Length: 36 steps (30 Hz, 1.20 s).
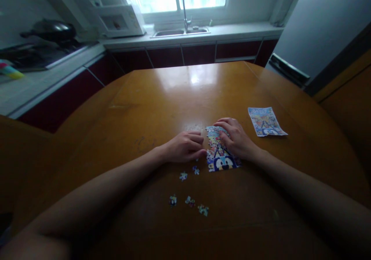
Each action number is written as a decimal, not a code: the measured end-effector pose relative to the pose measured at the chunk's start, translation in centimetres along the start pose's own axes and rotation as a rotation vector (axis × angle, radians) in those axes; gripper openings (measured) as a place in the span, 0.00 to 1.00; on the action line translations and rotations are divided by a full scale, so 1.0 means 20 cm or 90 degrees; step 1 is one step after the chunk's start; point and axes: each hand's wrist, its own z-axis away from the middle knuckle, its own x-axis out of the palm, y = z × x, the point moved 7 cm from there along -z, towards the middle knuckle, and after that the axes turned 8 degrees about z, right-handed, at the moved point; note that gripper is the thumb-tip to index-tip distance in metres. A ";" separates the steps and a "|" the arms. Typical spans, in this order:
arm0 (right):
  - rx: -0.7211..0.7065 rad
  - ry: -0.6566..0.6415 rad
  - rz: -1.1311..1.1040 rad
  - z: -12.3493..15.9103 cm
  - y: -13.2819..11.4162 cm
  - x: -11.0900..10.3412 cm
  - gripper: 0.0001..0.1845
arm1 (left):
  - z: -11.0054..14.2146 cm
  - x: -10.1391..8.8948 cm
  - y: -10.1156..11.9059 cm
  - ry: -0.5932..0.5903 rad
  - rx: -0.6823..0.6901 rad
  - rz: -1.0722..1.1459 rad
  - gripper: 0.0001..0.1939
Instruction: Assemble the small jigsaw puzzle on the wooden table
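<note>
A partly assembled jigsaw puzzle lies flat on the wooden table, with a blue cartoon dog's face along its near edge. My right hand rests over its right side, fingers spread and palm down, hiding part of the picture. At the puzzle's left edge is my left hand, its fingers curled and its thumb tip by the border; whether a piece is inside cannot be seen. Several loose puzzle pieces lie nearer to me, among them one piece below my left hand and another piece farther down.
A creased picture sheet with the same dog lies to the right on the table. Beyond the table are a counter with a sink, a faucet, a white microwave and a pan on the stove.
</note>
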 end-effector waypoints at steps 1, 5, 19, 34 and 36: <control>0.000 0.000 0.002 0.00 0.00 0.00 0.17 | 0.00 0.00 -0.01 0.010 -0.008 0.004 0.19; -0.001 -0.003 0.002 0.00 0.00 -0.01 0.17 | 0.01 -0.03 -0.04 0.052 -0.048 0.021 0.20; -0.004 0.007 -0.013 0.00 0.01 0.00 0.17 | 0.02 -0.03 -0.07 0.063 -0.072 0.061 0.22; 0.008 0.007 -0.008 -0.01 0.01 0.00 0.17 | 0.01 -0.02 -0.01 0.017 -0.023 0.064 0.20; 0.015 0.002 -0.003 -0.01 0.01 0.00 0.17 | 0.00 -0.02 0.00 0.014 -0.015 0.060 0.18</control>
